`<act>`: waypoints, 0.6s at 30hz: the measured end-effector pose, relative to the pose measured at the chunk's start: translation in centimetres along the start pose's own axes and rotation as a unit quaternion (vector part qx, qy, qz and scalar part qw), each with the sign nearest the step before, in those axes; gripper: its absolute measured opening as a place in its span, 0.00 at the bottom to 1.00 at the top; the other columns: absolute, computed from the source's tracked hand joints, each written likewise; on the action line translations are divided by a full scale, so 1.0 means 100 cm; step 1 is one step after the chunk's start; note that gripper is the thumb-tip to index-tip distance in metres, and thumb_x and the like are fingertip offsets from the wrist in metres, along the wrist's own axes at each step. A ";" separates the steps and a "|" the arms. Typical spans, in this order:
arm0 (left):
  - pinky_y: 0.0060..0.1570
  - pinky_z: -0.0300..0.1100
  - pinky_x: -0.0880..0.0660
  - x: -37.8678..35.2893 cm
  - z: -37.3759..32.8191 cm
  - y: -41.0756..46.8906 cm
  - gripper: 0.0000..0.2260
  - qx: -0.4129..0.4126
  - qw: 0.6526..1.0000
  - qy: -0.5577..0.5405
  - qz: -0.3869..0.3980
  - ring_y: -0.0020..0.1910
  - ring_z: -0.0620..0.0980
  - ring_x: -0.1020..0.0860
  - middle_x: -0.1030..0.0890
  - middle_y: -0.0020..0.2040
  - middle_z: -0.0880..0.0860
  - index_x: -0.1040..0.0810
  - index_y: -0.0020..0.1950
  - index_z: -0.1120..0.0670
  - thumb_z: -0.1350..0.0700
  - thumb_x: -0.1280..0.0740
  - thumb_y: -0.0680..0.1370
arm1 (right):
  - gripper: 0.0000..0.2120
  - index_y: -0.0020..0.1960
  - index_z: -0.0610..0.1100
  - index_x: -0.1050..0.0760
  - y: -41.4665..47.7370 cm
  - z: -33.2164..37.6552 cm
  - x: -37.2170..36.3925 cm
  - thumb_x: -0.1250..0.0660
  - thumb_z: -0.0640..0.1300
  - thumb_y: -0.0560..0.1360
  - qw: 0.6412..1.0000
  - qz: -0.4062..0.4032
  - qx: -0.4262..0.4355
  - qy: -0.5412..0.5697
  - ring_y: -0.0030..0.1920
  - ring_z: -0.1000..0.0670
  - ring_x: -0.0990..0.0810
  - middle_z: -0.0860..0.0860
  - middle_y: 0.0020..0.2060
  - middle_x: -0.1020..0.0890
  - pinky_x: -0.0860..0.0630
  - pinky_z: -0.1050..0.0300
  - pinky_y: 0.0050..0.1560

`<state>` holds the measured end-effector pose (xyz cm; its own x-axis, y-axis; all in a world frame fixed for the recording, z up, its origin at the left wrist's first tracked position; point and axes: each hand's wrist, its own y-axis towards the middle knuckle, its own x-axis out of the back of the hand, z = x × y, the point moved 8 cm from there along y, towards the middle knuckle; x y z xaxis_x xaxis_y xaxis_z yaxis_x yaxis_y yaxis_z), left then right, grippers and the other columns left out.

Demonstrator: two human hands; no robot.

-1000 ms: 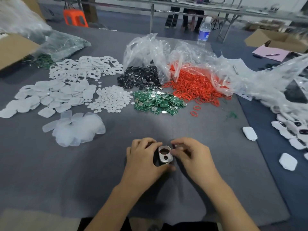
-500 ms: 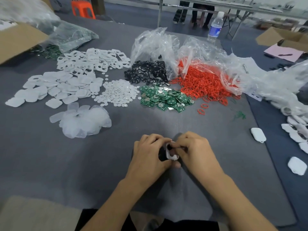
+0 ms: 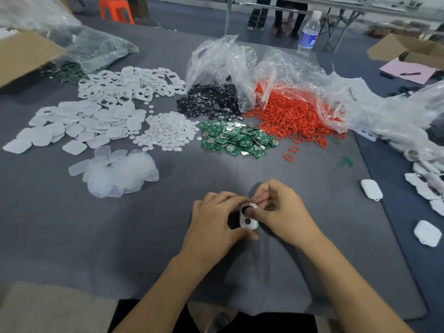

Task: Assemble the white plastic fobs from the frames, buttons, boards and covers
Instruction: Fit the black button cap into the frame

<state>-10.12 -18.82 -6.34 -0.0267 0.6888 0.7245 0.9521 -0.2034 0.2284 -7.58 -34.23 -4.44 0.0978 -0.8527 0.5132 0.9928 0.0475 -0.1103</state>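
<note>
Both hands hold one white fob frame upright just above the grey table. My left hand grips its left edge with curled fingers. My right hand pinches it from the right, thumb pressed on a dark button in the upper opening. Farther back lie heaps of white frames, white covers, small white discs, black buttons, green boards and red rings.
A translucent pile of thin covers lies left of my hands. Finished white fobs sit at the right, with more under clear plastic bags. A water bottle and cardboard boxes stand at the far edges.
The frame has turned from edge-on back toward me, and my right thumb now presses on the dark button in it. The camera view has shifted slightly.
</note>
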 end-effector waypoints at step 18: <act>0.62 0.43 0.31 0.002 0.002 -0.004 0.30 0.009 1.000 0.000 -0.016 0.60 0.41 0.32 0.27 0.56 0.36 0.21 0.63 0.38 0.28 0.28 0.64 | 0.11 0.50 0.47 0.16 -0.006 -0.001 -0.006 0.27 0.34 0.71 0.999 0.011 -0.024 -0.045 0.39 0.58 0.16 0.53 0.39 0.14 0.19 0.61 0.50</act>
<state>-10.45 -18.42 -6.45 -0.0575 0.6949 0.7168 0.9563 -0.1679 0.2395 -8.24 -33.80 -4.76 0.1267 -0.8016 0.5843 0.9862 0.0388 -0.1608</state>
